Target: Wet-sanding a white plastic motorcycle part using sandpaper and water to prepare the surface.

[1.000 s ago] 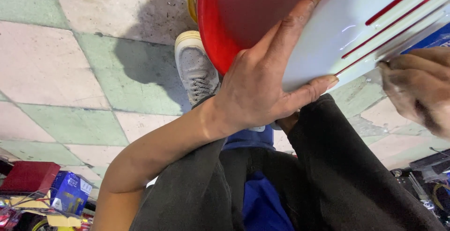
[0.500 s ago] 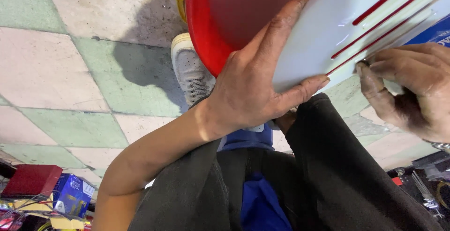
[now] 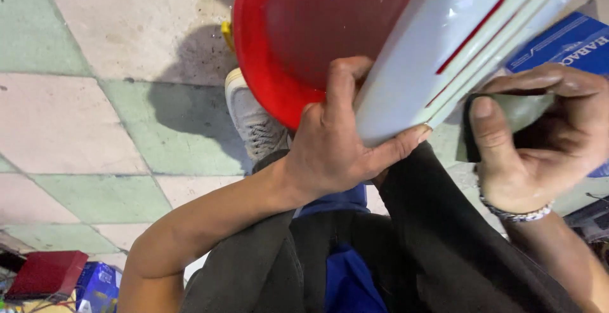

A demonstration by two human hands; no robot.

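left hand [image 3: 336, 154] grips white panel [image 3: 438, 53] | right hand [image 3: 539, 141] at edge

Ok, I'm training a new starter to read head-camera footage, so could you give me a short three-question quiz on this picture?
1. True or false: the left hand grips the lower end of the white panel with red stripes.
2. What does the right hand pinch between thumb and fingers?
A. a dark folded piece, which may be abrasive paper
B. a screwdriver
C. a paintbrush
3. Fill in: behind the panel sits a large round ___ part, above a grey shoe on the tiled floor.

Key
1. True
2. A
3. red
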